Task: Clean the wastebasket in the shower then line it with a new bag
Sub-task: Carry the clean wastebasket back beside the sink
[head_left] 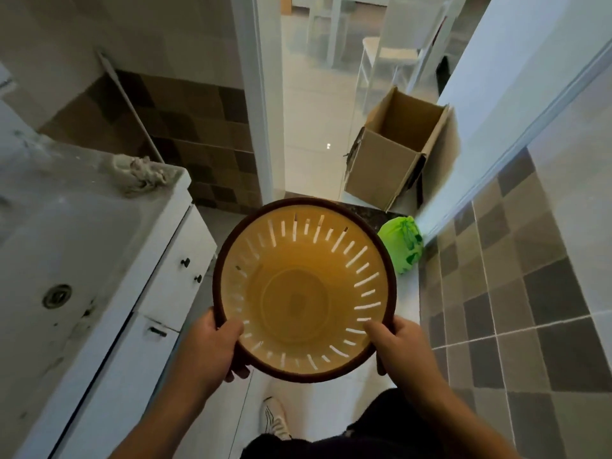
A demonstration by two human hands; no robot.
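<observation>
Both hands up close now, and they have the round yellow plastic wastebasket (pixel 304 289) with its dark brown rim and slotted sides, held out in front, mouth facing the camera. Left hand (pixel 212 346) grips the near-left edge, thumb curled inside the rim, fingers wrapped underneath. Right hand (pixel 394 346) mirrors it on the near-right edge, thumb inside, fingers behind the rim. Nothing lies inside the basket; light shows through the slots. Below it, a white sneaker (pixel 276 419) stands on the pale floor, with dark clothing at the near edge. On the left sits a white sink basin (pixel 66 226) on a white cabinet with small dark knobs, and a crumpled grey rag (pixel 142 172) rests on the sink's far corner. Just right of the basket, on the floor against the door frame, a tied bright green plastic bag (pixel 402 243). Farther off, past the doorway, an open brown cardboard box (pixel 397 150) stands on glossy tile. On the right, a wall of grey and brown square tiles (pixel 516 293).
</observation>
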